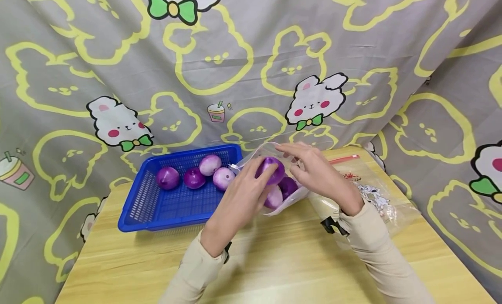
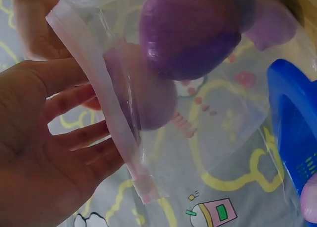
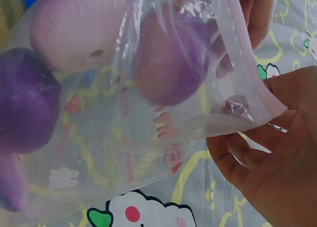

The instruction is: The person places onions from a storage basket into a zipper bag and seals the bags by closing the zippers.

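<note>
Blue basket: a slotted plastic tray at the left of the table, near the curtain.
Onions in the basket: four in its far half; a round purple one, a darker one, then two paler ones close together.
Left hand: reaching in at the bag's mouth, the hand has its fingers bent over the top purple onion, grasping it; how firmly cannot be told.
Zip bag: a clear bag with reddish print, just right of the basket, its mouth gaping. The top purple onion is inside near the mouth; deeper down are a pale onion and a dark onion.
Right hand: at the bag's far right edge, the hand pinches the plastic lip.
Second bag: a clear bag with a red strip and printed drawing, lying flat, partly under the right forearm.
Across the whole width: a pale wooden table before a grey curtain with yellow outlines and white rabbits.
</note>
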`<state>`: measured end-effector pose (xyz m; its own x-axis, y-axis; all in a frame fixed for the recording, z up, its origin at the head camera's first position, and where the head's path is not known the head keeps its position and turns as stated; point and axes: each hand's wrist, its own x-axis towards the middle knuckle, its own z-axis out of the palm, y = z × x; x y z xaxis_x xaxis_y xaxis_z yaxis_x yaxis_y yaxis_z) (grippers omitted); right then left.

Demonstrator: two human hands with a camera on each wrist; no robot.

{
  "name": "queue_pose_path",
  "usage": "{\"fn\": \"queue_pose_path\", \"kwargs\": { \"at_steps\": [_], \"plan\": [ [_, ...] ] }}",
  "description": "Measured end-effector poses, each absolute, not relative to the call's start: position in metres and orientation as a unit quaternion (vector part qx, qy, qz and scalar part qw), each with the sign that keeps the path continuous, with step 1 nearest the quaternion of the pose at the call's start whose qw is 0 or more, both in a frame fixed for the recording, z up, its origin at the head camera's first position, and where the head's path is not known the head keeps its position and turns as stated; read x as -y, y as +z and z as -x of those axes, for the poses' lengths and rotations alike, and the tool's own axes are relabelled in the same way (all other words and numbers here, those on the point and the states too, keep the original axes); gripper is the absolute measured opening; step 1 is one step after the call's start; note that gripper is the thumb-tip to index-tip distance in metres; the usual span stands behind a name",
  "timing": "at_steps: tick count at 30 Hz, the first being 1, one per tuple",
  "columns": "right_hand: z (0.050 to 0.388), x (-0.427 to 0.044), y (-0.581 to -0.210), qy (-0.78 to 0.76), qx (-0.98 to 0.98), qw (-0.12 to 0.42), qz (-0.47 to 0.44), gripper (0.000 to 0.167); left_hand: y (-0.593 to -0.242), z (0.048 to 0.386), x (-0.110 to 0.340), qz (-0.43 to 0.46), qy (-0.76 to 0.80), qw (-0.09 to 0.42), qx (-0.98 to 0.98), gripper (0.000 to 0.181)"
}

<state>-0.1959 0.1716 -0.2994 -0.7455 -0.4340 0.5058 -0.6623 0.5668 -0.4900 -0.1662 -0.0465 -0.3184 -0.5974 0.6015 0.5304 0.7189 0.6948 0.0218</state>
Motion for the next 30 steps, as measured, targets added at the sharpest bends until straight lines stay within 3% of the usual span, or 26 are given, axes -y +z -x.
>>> {"fn": "queue_pose_path", "kwargs": {
  "at_steps": [6, 9, 15, 20, 24, 28, 30],
  "plan": [
    [0.192, -0.176, -0.303, 0.338, 0.866, 0.183, -0.321, 0.054, -0.314, 0.155, 0.055, 0.383, -0.126, 0.290, 0.868, 0.039],
    [0.189, -0.179, -0.305, 0.334, 0.867, 0.182, -0.322, 0.056, -0.308, 0.156, 0.066, 0.376, -0.134, 0.305, 0.865, 0.038],
    [0.183, -0.181, -0.310, 0.327, 0.866, 0.175, -0.336, 0.056, -0.311, 0.166, 0.089, 0.350, -0.102, 0.259, 0.894, 0.047],
    [0.172, -0.184, -0.314, 0.306, 0.871, 0.163, -0.348, 0.038, -0.319, 0.168, 0.094, 0.351, -0.085, 0.244, 0.900, 0.030],
    [0.153, -0.187, -0.315, 0.255, 0.890, 0.132, -0.353, 0.024, -0.323, 0.168, 0.097, 0.345, -0.088, 0.265, 0.896, 0.033],
    [0.132, -0.190, -0.320, 0.148, 0.918, 0.112, -0.351, 0.053, -0.326, 0.168, 0.100, 0.346, -0.103, 0.277, 0.890, 0.039],
    [0.127, -0.191, -0.324, 0.107, 0.924, 0.127, -0.345, 0.054, -0.327, 0.168, 0.101, 0.351, -0.112, 0.282, 0.886, 0.039]
  ]
}}
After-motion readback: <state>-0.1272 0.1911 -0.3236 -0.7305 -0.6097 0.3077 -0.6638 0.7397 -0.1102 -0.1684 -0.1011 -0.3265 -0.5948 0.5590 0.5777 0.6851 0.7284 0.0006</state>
